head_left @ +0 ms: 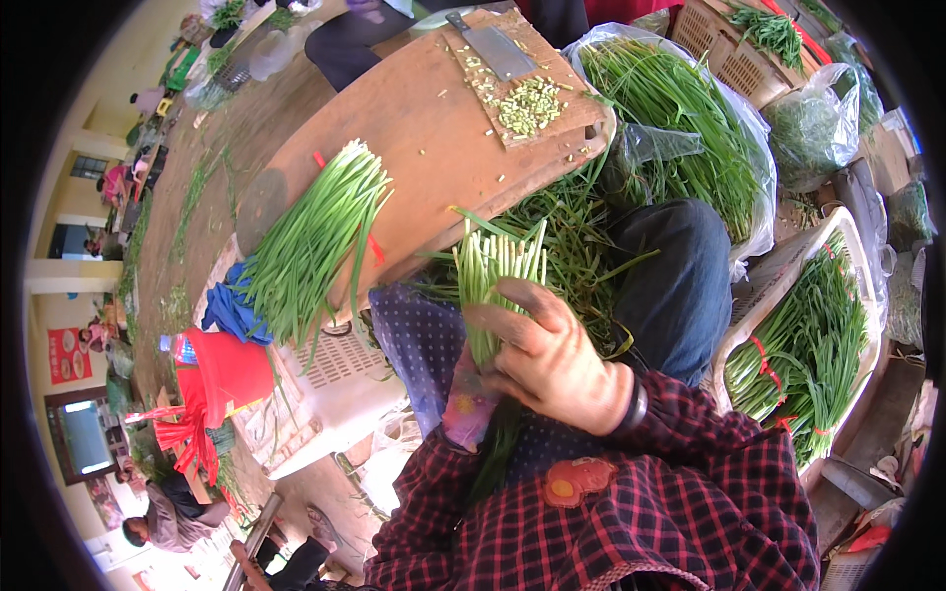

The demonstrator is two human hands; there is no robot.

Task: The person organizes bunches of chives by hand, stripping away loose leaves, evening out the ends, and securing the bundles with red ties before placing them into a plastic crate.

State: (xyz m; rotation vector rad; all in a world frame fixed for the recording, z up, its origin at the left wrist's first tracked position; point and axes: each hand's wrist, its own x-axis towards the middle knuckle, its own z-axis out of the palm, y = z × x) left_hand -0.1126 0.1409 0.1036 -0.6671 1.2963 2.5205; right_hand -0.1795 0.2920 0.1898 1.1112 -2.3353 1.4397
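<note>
Cleaver (501, 51) and cut stems (532, 105) on the table (414, 148) ahead, bag (761, 209) of loose greens (670, 98), crate (764, 286) of red-tied bundles (808, 345), your left hand (467, 402) clasping a green bunch (483, 281) before you, right hand (552, 360) against it, grip unclear.

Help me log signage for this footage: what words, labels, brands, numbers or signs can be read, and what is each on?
I can quote no text from this view.
Red wall sign: pale marks, too small and blurred to read.
Wall poster: too small to make out.
Cleaver: no legible marking.
Green bunch at the right hand: no lettering visible.
</note>
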